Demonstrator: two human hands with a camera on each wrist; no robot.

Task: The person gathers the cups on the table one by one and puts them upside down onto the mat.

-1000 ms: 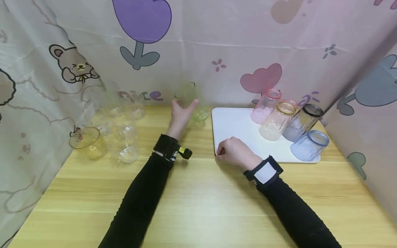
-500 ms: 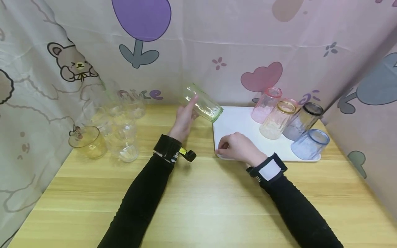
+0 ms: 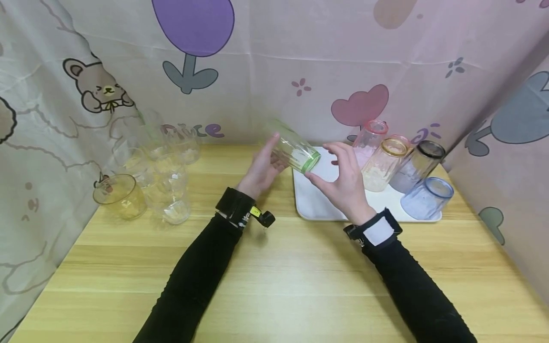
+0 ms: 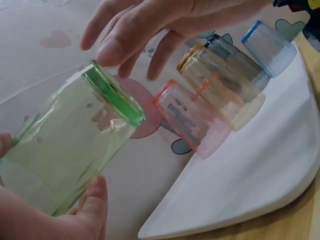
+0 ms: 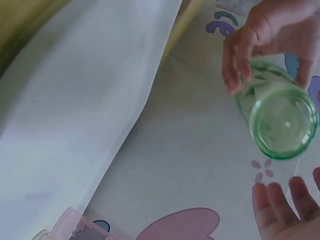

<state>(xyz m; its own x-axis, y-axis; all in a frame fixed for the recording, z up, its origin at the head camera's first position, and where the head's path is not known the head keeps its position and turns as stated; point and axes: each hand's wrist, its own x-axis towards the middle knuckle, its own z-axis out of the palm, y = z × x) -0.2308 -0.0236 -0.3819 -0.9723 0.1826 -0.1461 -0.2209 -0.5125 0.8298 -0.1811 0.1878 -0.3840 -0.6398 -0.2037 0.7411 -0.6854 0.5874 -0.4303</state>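
My left hand (image 3: 274, 155) grips a clear green glass (image 3: 296, 152) by its base end and holds it tilted above the table, green rim pointing right toward the white tray (image 3: 317, 212). In the left wrist view the green glass (image 4: 70, 150) fills the lower left. My right hand (image 3: 319, 162) hovers at the rim with fingers spread, thumb below and forefinger above. The right wrist view looks into the mouth of the green glass (image 5: 282, 120), and my right fingertips (image 5: 275, 200) stay apart from it there.
On the tray's right side stand a pink glass (image 3: 369, 143), an amber glass (image 3: 383, 164), a grey glass (image 3: 413, 166) and a blue glass (image 3: 426, 197). Several clear glasses (image 3: 167, 190) and a yellow glass (image 3: 120, 195) crowd the table's left. Printed cloth walls close three sides.
My left hand lifted the green glass off the table, tipped it and carried it right. My right hand left the tray's near corner, rose and opened at the glass's rim.
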